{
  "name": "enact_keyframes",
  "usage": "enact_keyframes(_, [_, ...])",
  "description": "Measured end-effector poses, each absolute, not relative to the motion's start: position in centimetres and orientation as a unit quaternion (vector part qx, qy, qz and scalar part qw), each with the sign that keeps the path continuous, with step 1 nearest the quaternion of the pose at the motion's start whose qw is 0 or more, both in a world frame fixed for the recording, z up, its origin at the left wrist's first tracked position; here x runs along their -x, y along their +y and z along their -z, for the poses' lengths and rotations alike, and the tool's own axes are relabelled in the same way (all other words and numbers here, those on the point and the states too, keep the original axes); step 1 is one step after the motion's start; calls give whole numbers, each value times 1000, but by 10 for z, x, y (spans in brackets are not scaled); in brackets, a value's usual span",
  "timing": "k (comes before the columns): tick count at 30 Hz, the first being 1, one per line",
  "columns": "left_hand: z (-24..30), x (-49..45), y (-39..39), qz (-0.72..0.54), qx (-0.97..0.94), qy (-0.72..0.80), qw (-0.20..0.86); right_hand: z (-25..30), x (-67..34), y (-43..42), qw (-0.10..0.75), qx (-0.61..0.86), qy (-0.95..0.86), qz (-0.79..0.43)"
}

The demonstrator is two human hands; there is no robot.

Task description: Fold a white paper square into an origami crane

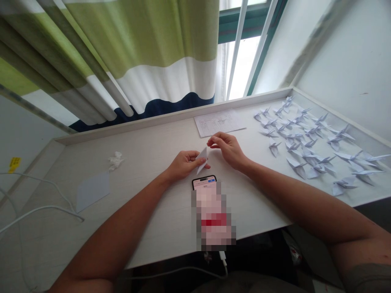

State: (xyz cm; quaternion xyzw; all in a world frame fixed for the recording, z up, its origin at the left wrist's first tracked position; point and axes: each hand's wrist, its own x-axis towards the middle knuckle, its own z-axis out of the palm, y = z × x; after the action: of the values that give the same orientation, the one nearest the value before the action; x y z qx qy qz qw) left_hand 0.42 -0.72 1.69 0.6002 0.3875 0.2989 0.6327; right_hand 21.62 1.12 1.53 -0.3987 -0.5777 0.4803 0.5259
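Blank paper sheet [92, 191] and crumpled tissue [116, 161] on white desk [146, 138] at far left; my left hand [183, 165] pinches a folded paper piece [201, 160] between thumb and fingers, above my phone [204, 182]; right hand [227, 149] has fingers pressed together, curled just beside the paper's tip. Printed sheet [219, 123] beyond it; paper cranes [305, 142] scattered at far right.

A home room, probably a bedroom or study: a green-and-white striped curtain [106, 53] hung beside a window [244, 61] above a white desk [146, 158], where paper cranes [296, 165] lay near a plugged-in smartphone [204, 182].
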Motion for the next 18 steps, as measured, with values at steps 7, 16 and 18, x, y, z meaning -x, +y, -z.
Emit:
enact_keyframes(7, [-15, -10, -7, -345, -586, 397, 616, -14, -215, 8, 397, 364, -655, -530])
enact_keyframes(16, [-9, -8, -2, -386, -581, 414, 585, -20, -220, 10, 436, 393, -656, -475])
enact_keyframes(18, [-6, -6, 2, -409, -589, 434, 546, -20, -225, 15, 421, 415, -666, -455])
